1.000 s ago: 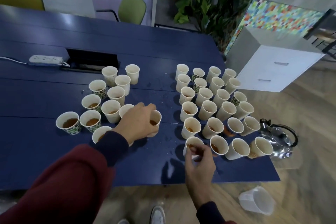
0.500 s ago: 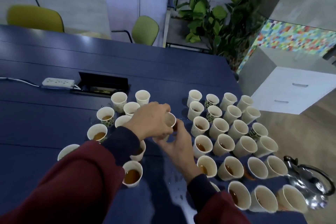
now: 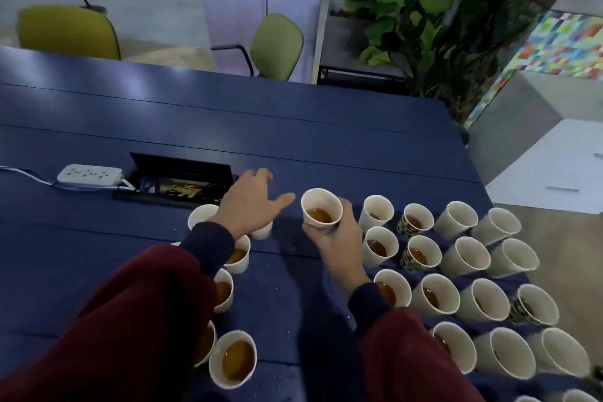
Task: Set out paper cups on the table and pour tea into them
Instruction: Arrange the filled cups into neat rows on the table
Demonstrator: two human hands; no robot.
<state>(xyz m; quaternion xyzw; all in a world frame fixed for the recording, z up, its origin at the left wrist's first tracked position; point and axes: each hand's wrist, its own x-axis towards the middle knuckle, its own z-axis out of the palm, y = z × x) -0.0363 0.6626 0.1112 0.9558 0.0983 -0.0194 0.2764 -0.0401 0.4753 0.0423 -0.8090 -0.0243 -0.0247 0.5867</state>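
Note:
My right hand (image 3: 337,243) grips a white paper cup of tea (image 3: 320,210) just left of the right-hand group of cups (image 3: 463,258). Whether that cup rests on the blue table (image 3: 228,117) or is lifted, I cannot tell. My left hand (image 3: 249,202) hovers beside it with fingers spread, holding nothing, above the left group of cups (image 3: 233,357). Most cups hold brown tea. My left arm hides part of the left group.
An open cable box (image 3: 177,184) is set into the table behind my left hand, with a white power strip (image 3: 89,174) to its left. Two green chairs (image 3: 275,46) and plants stand beyond the far edge. A white drawer cabinet (image 3: 554,170) is on the right.
My left hand has let go of the cup and opened, moving toward the far side. My right hand now holds that cup and has carried it farther up the table. The view has tilted up.

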